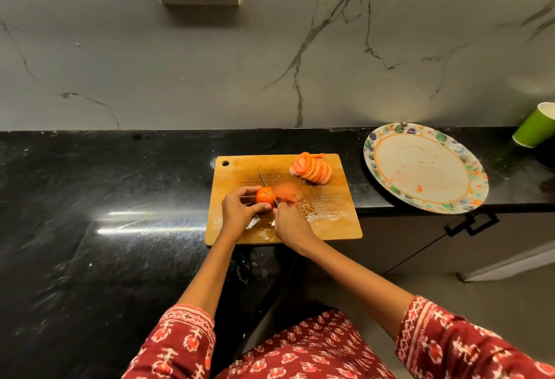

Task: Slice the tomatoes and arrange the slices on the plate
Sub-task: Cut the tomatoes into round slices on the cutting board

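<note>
Tomato [265, 195] partly sliced, resting near the centre of the wooden cutting board [330, 222] and steadied from its left side by the left hand [240, 210], whose fingers curl over the top while the thumb closes beneath. The knife [262, 176] stands against the tomato's right face, its blade running from near to far across the board with the tip pointing away from the person; the right hand [292, 224], just right of and nearer than the tomato, is closed round what appears to be the handle, which is hidden by the hand. Freshly cut slices [287, 193], blurred, lie touching the blade's right side. The cut therefore proceeds leftward into the remaining piece, toward the left fingertips, and that narrowing gap is judged to be the critical relation for the next stroke. A fanned row of earlier slices [313, 169] leans together at the far right corner of the board. The patterned plate [375, 150] sits well to the right on the black table [120, 183], overhanging its near edge, and holds no slices, only reddish smears. A green cup [533, 126] stands beyond it at far right.
</note>
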{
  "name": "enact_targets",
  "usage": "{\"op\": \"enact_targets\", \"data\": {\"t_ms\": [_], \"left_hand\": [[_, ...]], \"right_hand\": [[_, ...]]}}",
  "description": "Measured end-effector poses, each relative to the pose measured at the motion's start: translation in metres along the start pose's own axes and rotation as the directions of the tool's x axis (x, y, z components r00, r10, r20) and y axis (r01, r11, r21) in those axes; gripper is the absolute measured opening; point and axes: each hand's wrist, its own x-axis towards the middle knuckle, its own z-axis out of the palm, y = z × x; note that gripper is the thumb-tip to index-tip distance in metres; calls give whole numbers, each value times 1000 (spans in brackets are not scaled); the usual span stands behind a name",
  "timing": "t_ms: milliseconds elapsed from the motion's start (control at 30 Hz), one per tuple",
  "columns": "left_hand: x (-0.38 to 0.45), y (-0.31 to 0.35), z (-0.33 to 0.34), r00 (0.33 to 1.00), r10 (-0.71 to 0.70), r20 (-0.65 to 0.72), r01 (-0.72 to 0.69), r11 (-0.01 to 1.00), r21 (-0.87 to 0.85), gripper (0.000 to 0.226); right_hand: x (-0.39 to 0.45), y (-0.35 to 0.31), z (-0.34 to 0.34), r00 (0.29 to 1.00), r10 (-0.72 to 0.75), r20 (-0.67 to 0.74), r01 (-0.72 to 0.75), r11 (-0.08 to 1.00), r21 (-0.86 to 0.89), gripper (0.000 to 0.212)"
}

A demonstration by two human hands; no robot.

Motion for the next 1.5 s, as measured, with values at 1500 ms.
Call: {"op": "enact_targets", "data": {"t_ms": [1500], "left_hand": [[-2, 3, 2, 998, 43, -36, -42, 999, 29, 45]], "right_hand": [[-27, 0, -13, 992, -49, -118, 42, 997, -65, 30]]}}
